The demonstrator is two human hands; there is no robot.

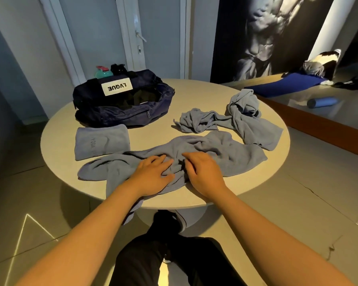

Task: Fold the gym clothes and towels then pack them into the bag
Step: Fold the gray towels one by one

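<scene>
— What's being handled?

— A crumpled blue towel [236, 153], spread along the near side of the round worktop [194, 93], one end hanging over the edge. The left hand [153, 174] lies flat on it, fingers fairly straight. The right hand [203, 172] curls its fingers into the cloth.

— And the rest?

— A folded towel [101, 141] lies just in front of the open dark bag [122, 116]. Another rumpled towel [242, 118] lies far right.

We see a round beige counter [196, 93] on a pale tiled floor [298, 203]. Behind it is a white door [112, 38], and at right a large black-and-white torso poster [267, 34].
</scene>
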